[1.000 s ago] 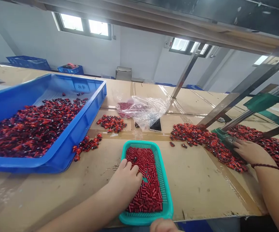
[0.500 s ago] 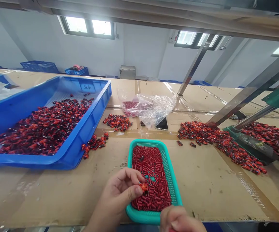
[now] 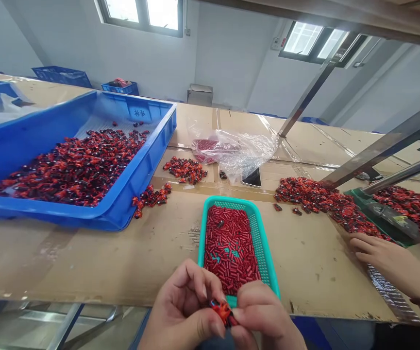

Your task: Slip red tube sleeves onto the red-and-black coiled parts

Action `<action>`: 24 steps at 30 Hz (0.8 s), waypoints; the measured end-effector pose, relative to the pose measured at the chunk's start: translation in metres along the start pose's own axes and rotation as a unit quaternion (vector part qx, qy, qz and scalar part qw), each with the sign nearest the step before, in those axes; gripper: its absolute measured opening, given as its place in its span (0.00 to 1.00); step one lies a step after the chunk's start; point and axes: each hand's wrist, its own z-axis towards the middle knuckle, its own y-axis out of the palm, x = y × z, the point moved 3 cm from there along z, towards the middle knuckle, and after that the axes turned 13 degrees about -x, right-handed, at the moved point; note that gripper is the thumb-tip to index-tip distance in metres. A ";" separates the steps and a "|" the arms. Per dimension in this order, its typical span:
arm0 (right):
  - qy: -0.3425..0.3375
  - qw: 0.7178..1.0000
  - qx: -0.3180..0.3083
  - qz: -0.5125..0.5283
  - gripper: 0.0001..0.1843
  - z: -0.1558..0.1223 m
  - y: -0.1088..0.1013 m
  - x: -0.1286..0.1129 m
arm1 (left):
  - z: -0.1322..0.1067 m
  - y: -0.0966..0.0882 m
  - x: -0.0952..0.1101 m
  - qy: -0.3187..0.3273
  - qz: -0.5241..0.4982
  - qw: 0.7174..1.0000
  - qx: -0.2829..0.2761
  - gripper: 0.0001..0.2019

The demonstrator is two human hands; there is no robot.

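Just in front of the basket, my left hand (image 3: 191,308) pinches a small orange-and-black plastic part (image 3: 223,312) between thumb and fingers. Closed against the part's right end, my right hand (image 3: 264,316) pinches a small dark red piece (image 3: 233,321), mostly hidden by the fingertips. Beyond both hands stands a green mesh basket (image 3: 268,272) holding many short dark red tubes (image 3: 231,238). A single dark part lies among these tubes.
At left, a blue crate (image 3: 122,204) holds many orange-and-black parts; small piles (image 3: 185,170) lie beside it. A phone (image 3: 251,177) and clear plastic bag (image 3: 246,146) lie behind the basket. At right, another person's hand (image 3: 380,257) reaches to a heap near a green hand press (image 3: 388,218).
My two hands have come together in front of the basket, meeting at the orange-and-black part. The view has tilted down. The other person's hand has reached in to the heap at right.
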 end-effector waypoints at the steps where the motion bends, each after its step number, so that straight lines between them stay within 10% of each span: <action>1: 0.000 1.000 0.014 0.003 0.12 0.000 0.005 0.001 | -0.001 -0.001 0.001 -0.011 0.000 1.000 -0.008 0.23; 7: 0.009 0.998 0.061 0.014 0.23 0.005 0.030 -0.006 | 0.000 0.000 0.001 -0.103 -0.073 0.984 -0.130 0.28; 19: -0.040 0.993 0.003 0.107 0.21 0.022 0.024 -0.026 | -0.003 0.015 -0.003 -0.139 -0.101 0.975 -0.141 0.34; 24: -0.061 0.984 0.082 0.144 0.21 0.012 0.028 -0.019 | -0.016 0.022 0.012 -0.058 0.109 0.990 -0.069 0.18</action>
